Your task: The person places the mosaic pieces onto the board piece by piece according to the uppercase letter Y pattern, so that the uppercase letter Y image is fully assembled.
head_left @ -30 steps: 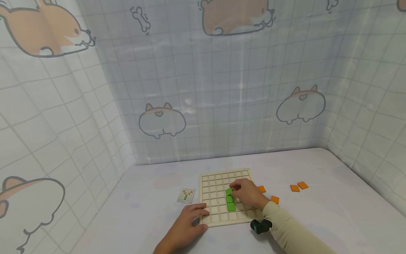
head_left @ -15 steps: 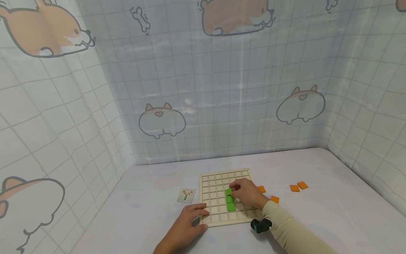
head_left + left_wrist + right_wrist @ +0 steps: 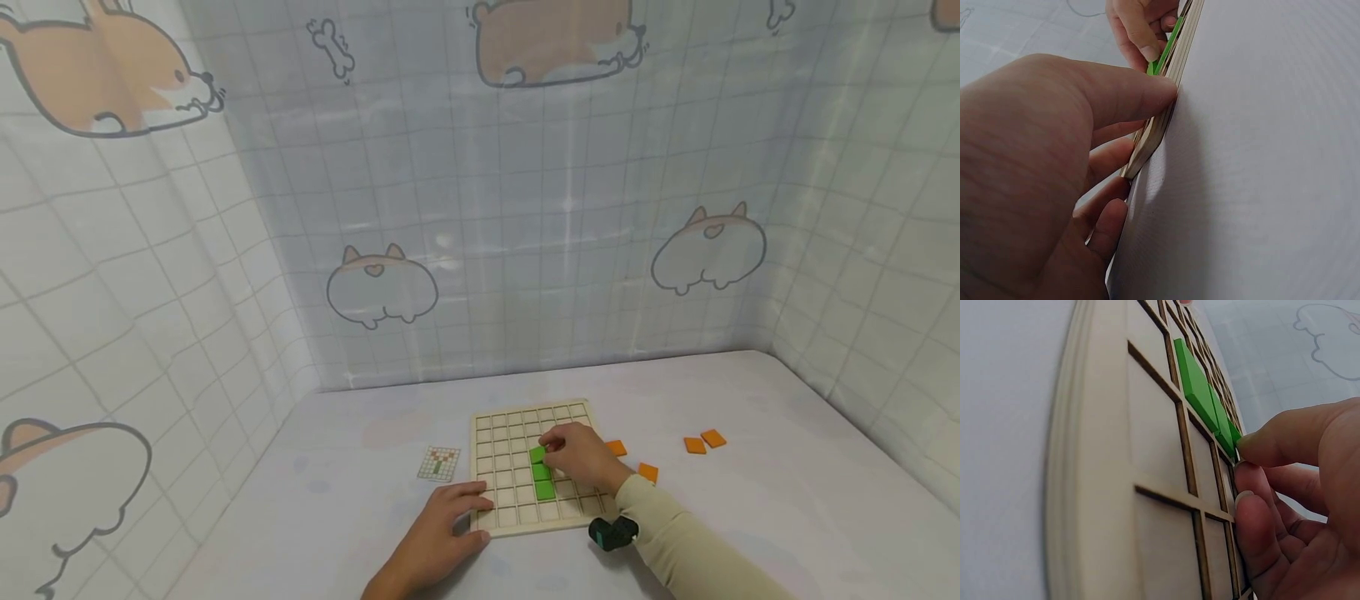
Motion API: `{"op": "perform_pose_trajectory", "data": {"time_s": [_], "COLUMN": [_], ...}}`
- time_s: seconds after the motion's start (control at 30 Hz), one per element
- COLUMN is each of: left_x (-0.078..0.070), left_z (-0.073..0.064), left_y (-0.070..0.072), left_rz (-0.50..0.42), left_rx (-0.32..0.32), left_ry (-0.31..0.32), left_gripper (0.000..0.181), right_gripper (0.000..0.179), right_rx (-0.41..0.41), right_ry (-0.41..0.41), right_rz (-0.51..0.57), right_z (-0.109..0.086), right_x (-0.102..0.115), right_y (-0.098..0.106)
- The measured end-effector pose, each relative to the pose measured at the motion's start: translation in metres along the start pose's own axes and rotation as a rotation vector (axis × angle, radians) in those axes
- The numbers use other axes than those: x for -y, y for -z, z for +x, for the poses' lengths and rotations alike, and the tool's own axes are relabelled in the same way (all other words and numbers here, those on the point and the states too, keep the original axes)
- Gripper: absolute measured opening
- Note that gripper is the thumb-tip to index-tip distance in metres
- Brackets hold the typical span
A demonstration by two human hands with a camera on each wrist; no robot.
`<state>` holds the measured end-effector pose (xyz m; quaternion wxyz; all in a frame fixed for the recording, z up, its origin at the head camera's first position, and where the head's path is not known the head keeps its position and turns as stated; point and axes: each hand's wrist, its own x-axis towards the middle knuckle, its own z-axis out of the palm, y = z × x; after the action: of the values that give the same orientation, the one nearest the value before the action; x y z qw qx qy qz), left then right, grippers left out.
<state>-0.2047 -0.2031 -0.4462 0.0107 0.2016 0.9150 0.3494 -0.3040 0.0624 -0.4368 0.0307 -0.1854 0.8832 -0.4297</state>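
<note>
A pale wooden grid board [image 3: 504,517] lies flat, with a column of green square tiles [image 3: 544,490] on it. My right hand [image 3: 583,454] pinches the far green tile [image 3: 537,455] at its edge, and this tile sits slightly askew over its cell. In the right wrist view the thumb [image 3: 1272,440] meets the farthest green piece, whose tip is partly hidden. My left hand [image 3: 442,529] rests at the board's near left corner, fingers extended over the left edge. Its thumb [image 3: 1141,97] touches the front edge in the left wrist view.
A small pattern card [image 3: 438,463] lies left of the board. Orange tiles [image 3: 648,472] lie to the right, with a pair of orange tiles [image 3: 695,446] farther off. A black wrist device [image 3: 612,533] is by the right sleeve. Printed curtains [image 3: 525,317] enclose the table.
</note>
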Motion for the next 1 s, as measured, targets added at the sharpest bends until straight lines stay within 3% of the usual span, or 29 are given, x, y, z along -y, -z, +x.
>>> {"op": "perform_pose_trajectory", "data": {"time_s": [0.4,0.6,0.73,1.0], "left_x": [0.001,0.001,0.001,0.0], "left_z": [-0.001,0.0,0.0,-0.002], "left_y": [-0.001,-0.001,-0.001,0.0], "left_rz": [-0.002,0.003,0.003,-0.02], "left_rx": [-0.008,-0.011,-0.014,0.005], "left_ry": [-0.005,0.004,0.005,-0.014], "left_gripper": [0.03,0.03,0.03,0.031], "right_gripper": [0.022,0.023,0.025,0.032], "right_rx": [-0.016,-0.013,-0.009,0.014], "right_ry": [-0.01,-0.019,-0.016,-0.047], "right_rz": [-0.037,-0.006,0.046,0.318], "right_z": [0.0,0.003,0.003,-0.014], "right_x": [0.003,-0.002,-0.006,-0.012], "right_y": [-0.003,-0.002,0.001,0.016]}}
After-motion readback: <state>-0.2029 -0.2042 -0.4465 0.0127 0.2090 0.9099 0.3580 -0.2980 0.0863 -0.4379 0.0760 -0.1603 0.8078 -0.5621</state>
